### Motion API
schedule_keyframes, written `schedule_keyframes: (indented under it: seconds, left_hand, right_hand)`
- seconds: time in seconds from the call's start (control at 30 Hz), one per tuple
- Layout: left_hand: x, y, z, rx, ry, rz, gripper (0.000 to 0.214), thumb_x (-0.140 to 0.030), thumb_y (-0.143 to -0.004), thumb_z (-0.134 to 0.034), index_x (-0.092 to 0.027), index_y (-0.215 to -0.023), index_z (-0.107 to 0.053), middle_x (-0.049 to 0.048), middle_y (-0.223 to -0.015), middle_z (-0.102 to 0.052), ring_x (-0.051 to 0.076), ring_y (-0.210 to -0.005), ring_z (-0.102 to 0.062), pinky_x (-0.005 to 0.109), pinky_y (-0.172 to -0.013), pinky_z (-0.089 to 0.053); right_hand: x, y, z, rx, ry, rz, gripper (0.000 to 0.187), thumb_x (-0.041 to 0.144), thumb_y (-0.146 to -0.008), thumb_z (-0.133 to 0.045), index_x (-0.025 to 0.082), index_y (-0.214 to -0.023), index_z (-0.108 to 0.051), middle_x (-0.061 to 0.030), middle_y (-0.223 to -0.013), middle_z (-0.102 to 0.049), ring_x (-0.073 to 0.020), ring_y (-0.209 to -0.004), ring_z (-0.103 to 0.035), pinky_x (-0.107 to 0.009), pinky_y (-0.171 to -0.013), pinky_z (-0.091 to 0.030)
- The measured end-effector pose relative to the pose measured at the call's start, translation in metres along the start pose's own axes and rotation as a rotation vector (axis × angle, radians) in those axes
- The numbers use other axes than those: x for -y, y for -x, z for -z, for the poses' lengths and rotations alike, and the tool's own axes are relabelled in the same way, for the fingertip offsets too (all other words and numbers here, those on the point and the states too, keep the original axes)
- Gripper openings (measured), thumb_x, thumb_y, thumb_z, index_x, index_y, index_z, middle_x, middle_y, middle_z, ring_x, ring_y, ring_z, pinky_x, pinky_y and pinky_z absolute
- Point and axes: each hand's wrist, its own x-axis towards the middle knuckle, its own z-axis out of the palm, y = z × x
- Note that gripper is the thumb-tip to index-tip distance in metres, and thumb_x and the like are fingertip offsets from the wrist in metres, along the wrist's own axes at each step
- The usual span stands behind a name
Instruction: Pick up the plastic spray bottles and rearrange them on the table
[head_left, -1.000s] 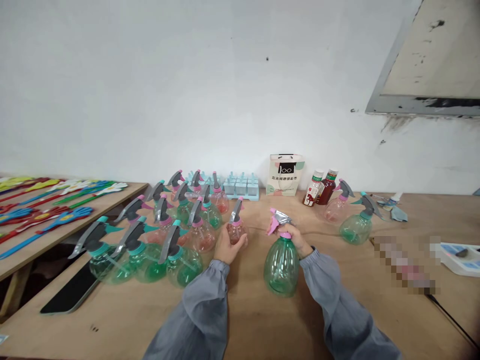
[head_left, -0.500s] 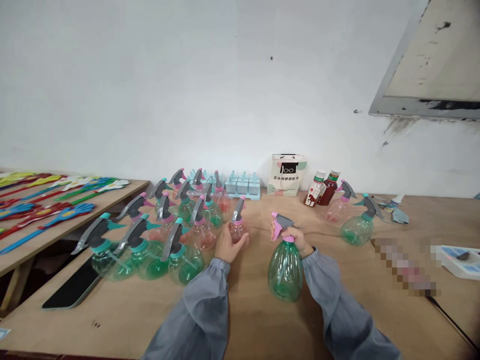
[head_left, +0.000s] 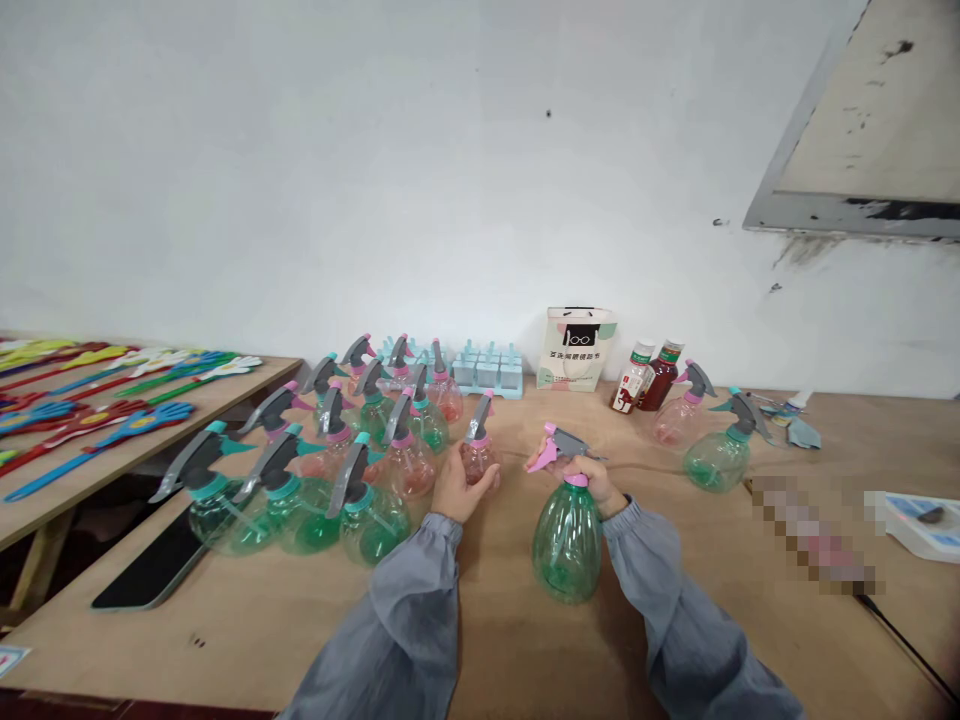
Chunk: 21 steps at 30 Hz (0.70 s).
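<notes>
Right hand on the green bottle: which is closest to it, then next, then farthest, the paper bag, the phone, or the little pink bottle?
From the right hand:
1. Little pink bottle, just left, in the left hand.
2. Paper bag, behind, by the wall.
3. Phone, far left at the table edge.

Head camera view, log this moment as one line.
left hand: grips small pink plastic spray bottle | right hand: holds pink-grey sprayer head on green plastic bottle

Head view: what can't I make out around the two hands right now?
- Right hand: its fingers on the green bottle neck are hidden behind the spray head.
- Left hand: its palm hides the pink bottle base.
- Pixelated patch on the table: blurred.
- Paper bag: print too small.
</notes>
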Motion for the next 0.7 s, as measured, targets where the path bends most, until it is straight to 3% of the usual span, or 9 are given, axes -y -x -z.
schedule_keyframes:
  seconds: [0.13,0.3,0.53,0.7]
  left_hand:
    - [0.001,0.000,-0.001,-0.011,0.002,0.000,0.071,-0.052,-0.077,-0.072,-0.015,-0.131,-0.044,0.0203,-0.128,-0.063,0.034,-0.121,-0.063,0.052,-0.103,-0.048]
    - [-0.002,0.000,0.001,-0.002,-0.008,0.015,0.071,-0.053,-0.077,-0.072,-0.015,-0.131,-0.045,0.0194,-0.125,-0.065,0.035,-0.119,-0.063,0.052,-0.102,-0.048]
    - [-0.005,0.000,0.003,0.005,0.002,0.008,0.071,-0.053,-0.077,-0.071,-0.015,-0.130,-0.044,0.0204,-0.127,-0.064,0.034,-0.121,-0.063,0.052,-0.102,-0.048]
    - [-0.008,-0.001,0.004,0.013,-0.002,0.015,0.072,-0.053,-0.077,-0.071,-0.014,-0.131,-0.044,0.0198,-0.125,-0.065,0.034,-0.119,-0.063,0.051,-0.103,-0.048]
  right_hand:
    - [-0.002,-0.001,0.001,-0.016,0.000,0.037,0.004,0.028,-0.056,-0.057,0.026,-0.057,-0.054,0.0006,-0.052,-0.054,-0.0208,-0.061,-0.057,-0.038,-0.073,-0.052]
    - [-0.004,-0.002,0.012,-0.110,0.074,0.113,0.019,0.029,-0.053,-0.054,0.022,-0.068,-0.063,-0.0047,-0.067,-0.066,-0.0253,-0.076,-0.065,-0.040,-0.077,-0.054]
    - [-0.002,-0.007,0.005,-0.085,0.062,0.092,0.021,0.028,-0.054,-0.062,0.024,-0.074,-0.065,-0.0053,-0.079,-0.071,-0.0282,-0.087,-0.069,-0.042,-0.081,-0.057]
    - [0.002,-0.004,0.009,-0.204,0.110,0.142,0.018,0.035,-0.057,-0.059,0.024,-0.071,-0.064,-0.0053,-0.073,-0.070,-0.0277,-0.081,-0.069,-0.042,-0.079,-0.056]
